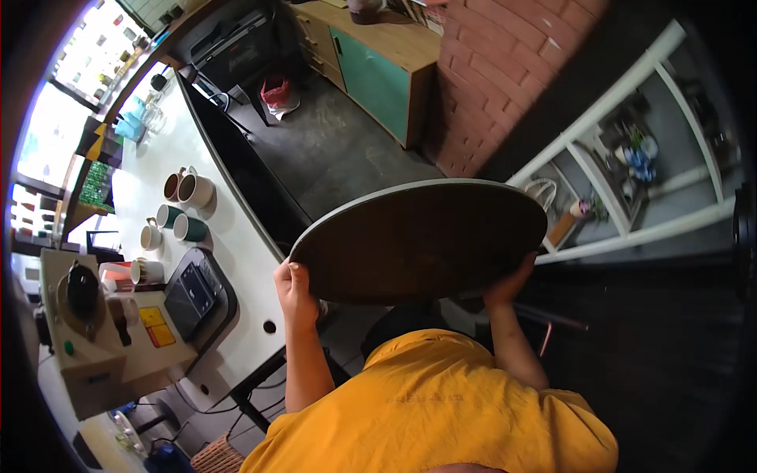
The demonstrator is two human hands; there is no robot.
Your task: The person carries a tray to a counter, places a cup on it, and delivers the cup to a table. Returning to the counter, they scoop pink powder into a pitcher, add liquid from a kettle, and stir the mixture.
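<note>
A large round board (418, 244) with a dark brown face and a pale rim is raised in front of my yellow shirt, tilted so that the dark face shows. My left hand (296, 293) grips its left edge, with the thumb up against the rim and the other fingers partly hidden. At the opposite side my right hand (511, 282) is closed on the lower right edge, in shadow and slightly blurred. Between the hands the board covers part of the floor.
Left of me runs a long white table (244, 260) bearing several mugs (195, 191), a black scale (191, 299) and a beige machine (118, 339). A green-doored cabinet (371, 87), brick wall (505, 71) and white-framed shelf (607, 189) stand beyond. A red bag (276, 92) lies on the floor.
</note>
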